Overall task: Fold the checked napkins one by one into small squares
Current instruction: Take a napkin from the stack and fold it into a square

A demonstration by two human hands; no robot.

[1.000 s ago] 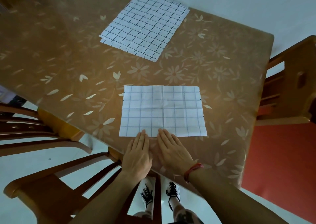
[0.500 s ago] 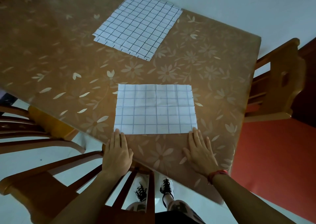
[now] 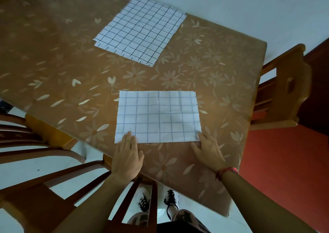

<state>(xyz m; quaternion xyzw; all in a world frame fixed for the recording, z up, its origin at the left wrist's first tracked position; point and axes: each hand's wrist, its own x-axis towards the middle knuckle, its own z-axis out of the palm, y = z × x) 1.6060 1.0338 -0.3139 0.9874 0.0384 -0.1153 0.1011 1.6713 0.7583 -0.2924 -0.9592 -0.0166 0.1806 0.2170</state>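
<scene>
A white checked napkin point(image 3: 158, 116) lies flat near the table's front edge, its faint grid side up and crease lines showing. My left hand point(image 3: 127, 154) lies flat with straight fingers over its near left corner. My right hand point(image 3: 207, 148) rests at the near right corner, fingertips touching the cloth's edge. A stack of checked napkins point(image 3: 140, 29) with darker lines lies at the far side of the table.
The table point(image 3: 71, 69) wears a brown flowered cover under clear plastic. A wooden chair point(image 3: 283, 94) stands at the right, and curved chair backs point(image 3: 35, 161) sit at the left and below my arms. My shoes show on the pale floor.
My hands slid apart from the middle of the napkin's near edge to its two near corners. The fingertips now lie on the cloth.
</scene>
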